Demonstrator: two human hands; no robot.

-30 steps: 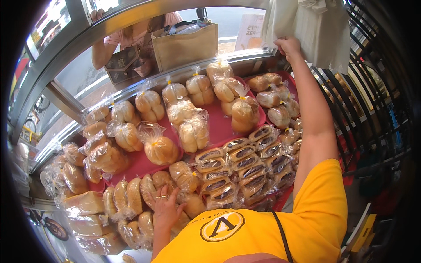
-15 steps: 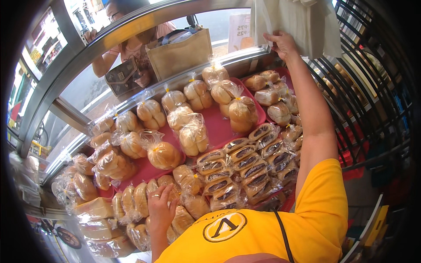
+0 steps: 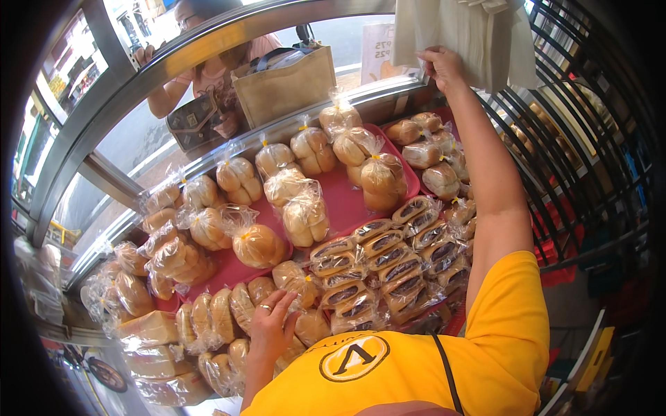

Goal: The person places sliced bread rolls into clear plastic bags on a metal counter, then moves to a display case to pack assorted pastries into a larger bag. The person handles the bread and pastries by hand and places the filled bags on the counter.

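My right hand point(image 3: 445, 67) is raised at the far right, its fingers pinched on the lower edge of a bunch of white bags point(image 3: 485, 45) that hang from above. Low in the middle, my left hand point(image 3: 272, 331) rests over clear-wrapped bread loaves point(image 3: 241, 305), fingers stretched out and touching the wrapping, gripping nothing. Just right of it lie several packs of dark-filled bread point(image 3: 388, 258). Beyond are bagged round buns point(image 3: 259, 245) tied with yellow, on a red tray point(image 3: 333, 197).
A glass case with a metal frame point(image 3: 201, 57) encloses the breads. Outside the glass stands a person point(image 3: 215, 76) with a tan bag point(image 3: 286, 81). Dark curved bars point(image 3: 555, 139) run along the right. Wrapped square loaves point(image 3: 156, 360) are stacked at lower left.
My left hand has slid slightly right across the wrapped loaves. My right hand stays at the white bags, shifted only a little.
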